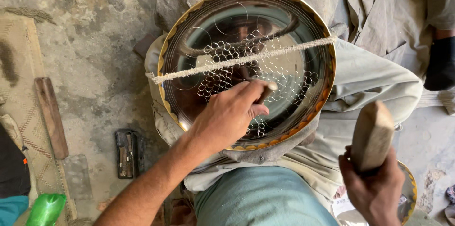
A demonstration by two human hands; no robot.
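Observation:
A large round shiny metal tray [303,22] with a gold scalloped rim rests on my lap, engraved with a field of small circles. A white cord [289,51] stretches across it. My left hand [230,114] sits over the tray's lower middle, shut on a small chisel [265,92] whose tip touches the tray. My right hand [374,190] is lifted at the lower right, apart from the tray, gripping a wooden mallet [372,133] held upright.
A small black case with tools [129,154] lies on the concrete floor at the left. A wooden bar [51,116] lies on a woven mat. A green object [46,208] sits at bottom left. Another shiny piece [408,193] shows behind my right hand. Grey cloth lies above.

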